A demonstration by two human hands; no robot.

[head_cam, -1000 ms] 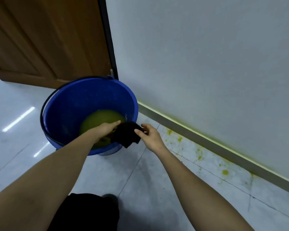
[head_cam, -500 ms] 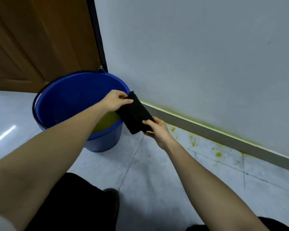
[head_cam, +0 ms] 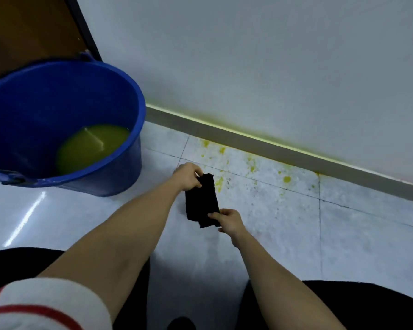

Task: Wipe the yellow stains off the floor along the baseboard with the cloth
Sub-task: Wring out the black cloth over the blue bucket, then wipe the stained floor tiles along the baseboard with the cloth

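A black cloth is stretched between both hands just above the pale floor tiles. My left hand pinches its far end and my right hand pinches its near end. Yellow stains are spattered on the tiles right beyond the cloth, spreading toward the grey baseboard. A larger yellow blob lies further right. A yellowish line runs along the top of the baseboard.
A blue bucket with yellow-green water stands on the floor to the left, near a brown door. A white wall rises behind the baseboard. My dark-clothed knees fill the bottom of the view.
Both hands carried the cloth from over the bucket rightward and down to the floor near the stains. The view tilted down toward the tiles.
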